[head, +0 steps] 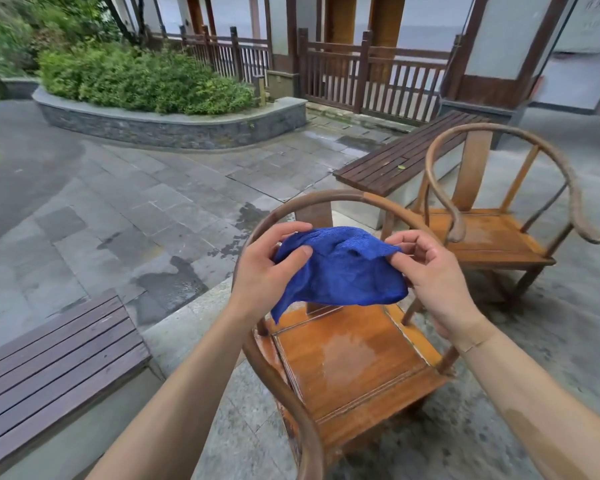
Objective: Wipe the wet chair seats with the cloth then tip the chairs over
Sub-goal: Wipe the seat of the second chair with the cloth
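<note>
Two chairs (357, 358) (492, 233), two benches (52, 358) (406, 157), one cloth (343, 268), seemingly.

I see a wet stone-paved floor (118, 202) carrying everything here. The near wooden chair (354, 362) stands upright on it, its seat glistening with water. Beyond that chair, to its right, a second wooden chair (492, 233) stands upright too. Behind the near chair sits a slatted desk (402, 157) with a small leaf (401, 167) on top; another slatted desk (49, 358) sits to its left.
</note>
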